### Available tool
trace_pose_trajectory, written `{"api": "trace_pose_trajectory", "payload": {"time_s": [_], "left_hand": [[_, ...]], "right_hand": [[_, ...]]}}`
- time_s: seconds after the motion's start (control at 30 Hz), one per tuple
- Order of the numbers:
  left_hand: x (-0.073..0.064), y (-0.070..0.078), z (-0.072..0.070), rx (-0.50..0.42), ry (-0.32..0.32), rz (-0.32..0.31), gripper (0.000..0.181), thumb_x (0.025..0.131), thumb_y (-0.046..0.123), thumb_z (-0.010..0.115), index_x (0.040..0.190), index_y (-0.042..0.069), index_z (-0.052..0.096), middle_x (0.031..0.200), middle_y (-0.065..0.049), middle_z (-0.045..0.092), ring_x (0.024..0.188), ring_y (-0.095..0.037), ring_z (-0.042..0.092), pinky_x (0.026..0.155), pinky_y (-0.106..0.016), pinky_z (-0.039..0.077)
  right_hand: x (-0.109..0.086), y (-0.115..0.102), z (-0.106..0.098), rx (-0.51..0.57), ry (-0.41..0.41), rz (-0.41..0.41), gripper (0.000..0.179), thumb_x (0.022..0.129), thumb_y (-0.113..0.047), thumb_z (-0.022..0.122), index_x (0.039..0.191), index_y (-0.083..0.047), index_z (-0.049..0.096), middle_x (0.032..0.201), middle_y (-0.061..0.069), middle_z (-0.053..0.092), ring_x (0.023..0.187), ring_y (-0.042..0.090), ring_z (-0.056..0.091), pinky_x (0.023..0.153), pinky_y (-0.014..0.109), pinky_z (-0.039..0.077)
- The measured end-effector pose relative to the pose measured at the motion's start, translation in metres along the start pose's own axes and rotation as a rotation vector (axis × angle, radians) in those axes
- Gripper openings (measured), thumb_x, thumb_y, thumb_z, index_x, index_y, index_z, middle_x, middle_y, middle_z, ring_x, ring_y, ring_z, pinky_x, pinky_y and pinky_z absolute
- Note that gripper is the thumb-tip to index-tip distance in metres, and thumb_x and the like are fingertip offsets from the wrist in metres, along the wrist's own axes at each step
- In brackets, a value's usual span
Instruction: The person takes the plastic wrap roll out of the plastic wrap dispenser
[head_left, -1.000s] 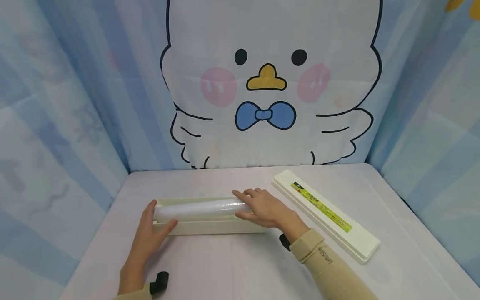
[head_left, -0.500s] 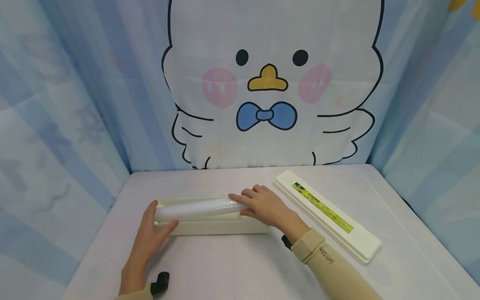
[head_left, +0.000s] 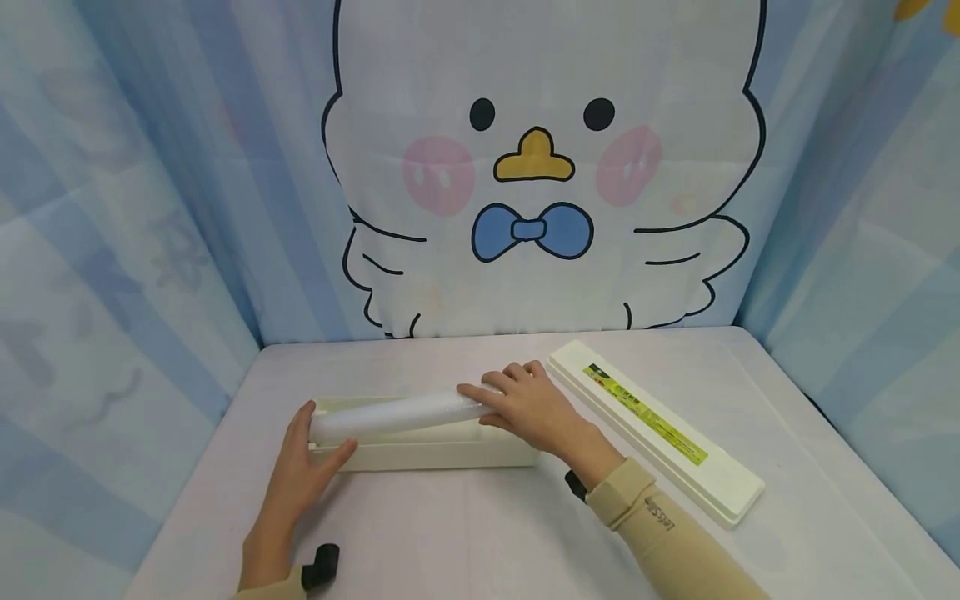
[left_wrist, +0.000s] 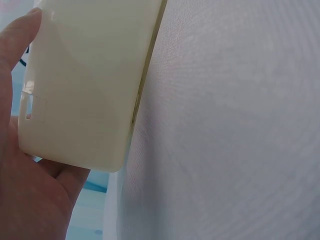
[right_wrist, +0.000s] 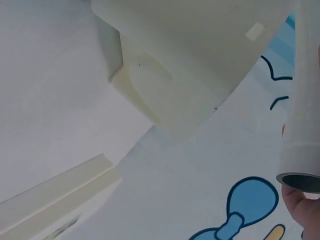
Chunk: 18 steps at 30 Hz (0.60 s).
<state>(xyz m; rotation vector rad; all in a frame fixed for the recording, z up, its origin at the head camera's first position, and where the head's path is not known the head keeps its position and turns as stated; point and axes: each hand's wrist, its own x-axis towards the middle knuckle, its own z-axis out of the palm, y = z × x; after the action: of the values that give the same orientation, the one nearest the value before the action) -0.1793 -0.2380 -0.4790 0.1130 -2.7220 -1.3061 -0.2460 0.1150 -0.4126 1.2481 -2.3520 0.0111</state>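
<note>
A roll of cling film (head_left: 401,415) lies slanted in its long cream box (head_left: 435,456), left end low inside, right end raised above the rim. My right hand (head_left: 532,408) grips that raised end, thumb beneath and fingers over the top. Its hollow core end (right_wrist: 302,182) shows in the right wrist view. At the box's left end my left hand (head_left: 296,479) holds on, its thumb at the front wall and fingers round the far side. In the left wrist view the box wall (left_wrist: 85,80) hides part of that hand.
The cream lid (head_left: 660,437) with a yellow-green label lies diagonally on the table to the right, close to my right forearm. A white cloth covers the table (head_left: 465,533). Printed curtains (head_left: 540,283) rise behind and on both sides.
My right hand has raised the right end of the cling film roll out of the box, tilting it more. The left hand and the box have stayed in place.
</note>
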Motion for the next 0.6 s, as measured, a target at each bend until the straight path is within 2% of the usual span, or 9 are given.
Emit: {"api": "trace_pose_trajectory", "payload": {"time_s": [0.27, 0.6], "left_hand": [[0.0, -0.001, 0.001, -0.001, 0.02, 0.035, 0.098, 0.095, 0.038, 0.071, 0.159, -0.003, 0.009, 0.161, -0.03, 0.015, 0.145, -0.048, 0.021, 0.115, -0.066, 0.019], [0.002, -0.002, -0.001, -0.001, 0.0, 0.011, 0.101, 0.095, 0.042, 0.07, 0.16, -0.002, 0.006, 0.163, -0.029, 0.011, 0.148, -0.047, 0.013, 0.116, -0.065, 0.015]], "right_hand": [[-0.005, 0.007, -0.014, -0.04, 0.01, 0.02, 0.048, 0.096, -0.038, 0.07, 0.142, -0.028, 0.058, 0.122, 0.0, 0.065, 0.102, 0.024, 0.061, 0.085, 0.044, 0.049], [-0.015, 0.019, -0.027, -0.01, 0.033, 0.066, 0.05, 0.097, -0.036, 0.068, 0.145, -0.027, 0.056, 0.123, 0.001, 0.064, 0.104, 0.025, 0.06, 0.085, 0.044, 0.048]]}}
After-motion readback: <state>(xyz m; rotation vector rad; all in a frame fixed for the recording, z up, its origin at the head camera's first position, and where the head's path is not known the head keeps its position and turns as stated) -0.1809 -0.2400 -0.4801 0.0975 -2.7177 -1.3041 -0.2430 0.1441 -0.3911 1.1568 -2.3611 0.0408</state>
